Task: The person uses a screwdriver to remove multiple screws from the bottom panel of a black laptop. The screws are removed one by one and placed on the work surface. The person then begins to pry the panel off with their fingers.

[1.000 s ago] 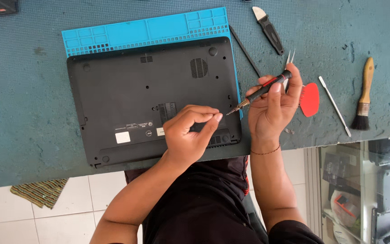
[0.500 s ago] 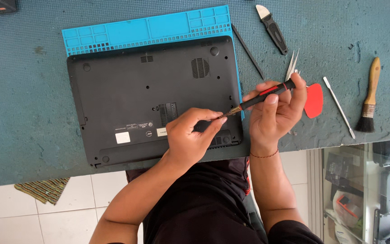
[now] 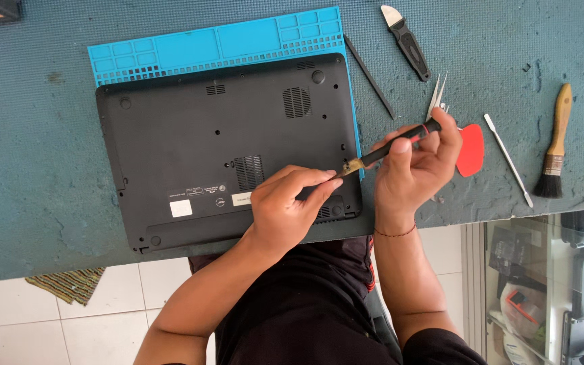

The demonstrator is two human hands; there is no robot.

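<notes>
The right hand [image 3: 417,165] is gripping a black-handled screwdriver [image 3: 390,149], its tip angled toward the lower right corner of the upturned black laptop [image 3: 224,145]. The left hand [image 3: 292,206] is pinching the shaft near the tip. The laptop is lying on a blue mat [image 3: 217,40]; tweezers [image 3: 436,94] and a brush [image 3: 554,152] are lying nearby.

A black laptop [image 3: 224,149] lies on a bright blue mat [image 3: 217,44], with a red pick [image 3: 471,149] at three o'clock and a seemingly mottled teal table [image 3: 28,155].
</notes>
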